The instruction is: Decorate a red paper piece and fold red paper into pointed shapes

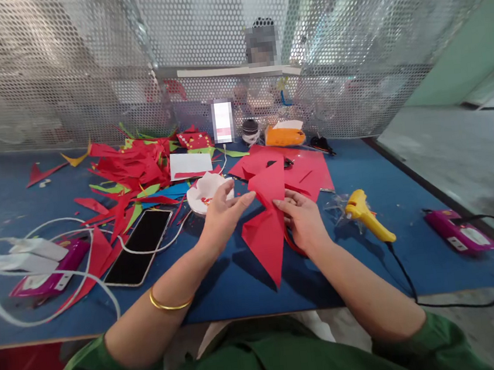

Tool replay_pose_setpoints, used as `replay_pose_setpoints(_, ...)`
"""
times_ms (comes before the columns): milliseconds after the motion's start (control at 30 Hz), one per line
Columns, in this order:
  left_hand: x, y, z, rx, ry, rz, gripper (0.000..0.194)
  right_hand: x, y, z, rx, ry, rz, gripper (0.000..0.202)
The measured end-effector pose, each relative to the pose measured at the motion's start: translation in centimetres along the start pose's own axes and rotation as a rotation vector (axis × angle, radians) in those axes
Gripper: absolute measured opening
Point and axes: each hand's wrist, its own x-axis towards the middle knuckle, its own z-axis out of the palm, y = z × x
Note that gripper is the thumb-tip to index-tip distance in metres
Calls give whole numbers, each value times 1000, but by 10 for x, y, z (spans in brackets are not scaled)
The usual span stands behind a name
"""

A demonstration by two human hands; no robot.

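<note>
A folded piece of red paper [265, 236], with one point hanging down and a wider part above, is held up over the blue table. My right hand [303, 220] pinches it at its narrow middle, thumb in front and fingers partly behind. Just left of it, my left hand [222, 214] has its fingers and thumb apart, the thumb tip close to the paper's left edge; whether they touch I cannot tell. Behind my left fingers is a white flower-shaped bowl [199, 196] with small red and pale bits in it. Flat red paper [315, 163] lies behind the folded piece.
Red and green paper scraps [139, 167] are heaped at the back left. A black-screened phone [141, 246] and purple power strip [72, 259] with white cables lie left. Right are a yellow glue gun [370, 216] and another purple strip [461, 230]. A perforated screen [84, 66] stands behind.
</note>
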Motion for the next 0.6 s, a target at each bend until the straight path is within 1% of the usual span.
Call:
replay_pose_setpoints(33, -3, -1, 2, -20, -11, -32, 70, -1, 1, 1, 5, 14, -18, 51)
replay_pose_setpoints(67, -6, -2, 4, -38, -39, -69, 70, -3, 3, 3, 4, 26, -38, 52)
replay_pose_setpoints(133, -11, -4, 8, -86, -119, -139, 59, -6, 5, 6, -24, 30, -92, 51)
replay_pose_setpoints(200, -14, -6, 10, -134, -169, -158, 44, -9, 9, 8, -95, 4, -162, 48)
replay_pose_setpoints(300, -16, -8, 12, -140, -133, -119, 26, -10, 16, 9, -222, -23, -247, 44)
replay_pose_setpoints(400, -14, -9, 10, -93, -106, -86, 21, -10, 22, 10, -304, 0, -282, 45)
replay_pose_setpoints(467, -13, -10, 8, -33, -109, -26, 18, -12, 22, 12, -407, 6, -316, 44)
replay_pose_setpoints(533, -12, -11, 6, 41, -93, 54, 16, -18, 15, 11, -603, -18, -377, 39)
replay_pose_setpoints(600, -10, -10, 4, 78, -62, 102, 16, -30, 0, 4, -803, -56, -441, 32)
